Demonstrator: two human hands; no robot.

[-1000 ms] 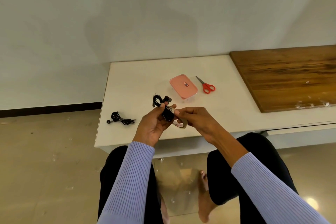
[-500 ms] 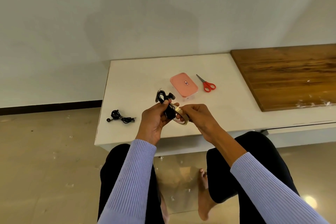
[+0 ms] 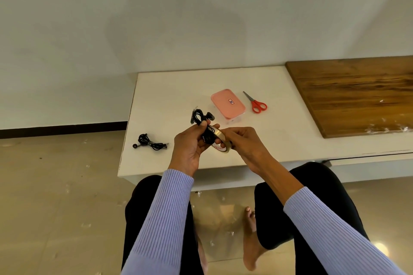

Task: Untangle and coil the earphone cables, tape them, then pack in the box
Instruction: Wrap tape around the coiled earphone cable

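Note:
My left hand [image 3: 190, 145] grips a coiled black earphone cable [image 3: 201, 119] above the near part of the white table [image 3: 169, 96]; its loops and earbuds stick out above my fingers. My right hand [image 3: 243, 143] holds a roll of clear tape [image 3: 221, 144] pressed against the coil. A second black earphone bundle [image 3: 149, 142] lies on the table's left near corner. The pink box [image 3: 228, 103] with its lid on sits just beyond my hands.
Red-handled scissors [image 3: 256, 103] lie right of the box. A wooden board [image 3: 355, 94] covers the right side of the table. The table's left edge drops to a tiled floor. My knees are under the near edge.
Both hands with the coil and tape roll have risen slightly and come closer together. The roll now sits tighter against the coil.

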